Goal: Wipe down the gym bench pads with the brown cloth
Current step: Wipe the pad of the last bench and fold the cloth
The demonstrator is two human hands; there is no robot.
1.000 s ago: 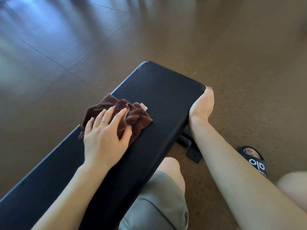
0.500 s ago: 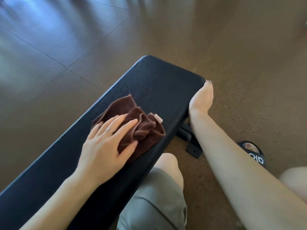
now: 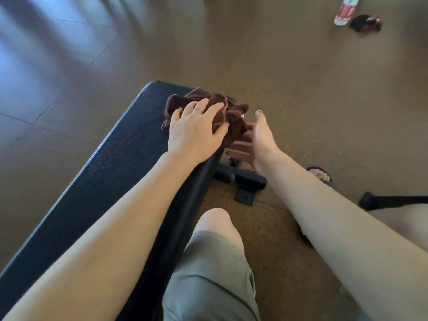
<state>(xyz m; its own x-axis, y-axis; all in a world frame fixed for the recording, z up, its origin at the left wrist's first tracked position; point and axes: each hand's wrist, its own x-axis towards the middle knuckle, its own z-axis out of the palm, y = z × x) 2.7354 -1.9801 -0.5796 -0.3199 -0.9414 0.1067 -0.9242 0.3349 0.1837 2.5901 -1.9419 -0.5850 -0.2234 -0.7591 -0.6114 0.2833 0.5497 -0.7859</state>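
Note:
The black padded gym bench (image 3: 120, 172) runs from the lower left to its far end in the middle of the view. A bunched brown cloth (image 3: 234, 117) lies on the far right corner of the pad and hangs a little over the edge. My left hand (image 3: 196, 130) presses on the cloth with spread fingers, a ring on one of them. My right hand (image 3: 261, 140) is off the pad, just right of the corner, thumb up. Its fingers reach toward the pad's edge under the hanging cloth; whether they touch is unclear.
The bench's black metal foot (image 3: 243, 181) sits on the brown floor below the corner. My knee in grey shorts (image 3: 215, 262) is beside the bench, and a sandalled foot (image 3: 319, 176) is to the right. A bottle (image 3: 345, 10) and a dark bundle (image 3: 366, 23) lie on the floor far right.
My left hand has slid the cloth along the pad to its far right corner. My right hand has let go of the pad's edge and now hovers beside the corner.

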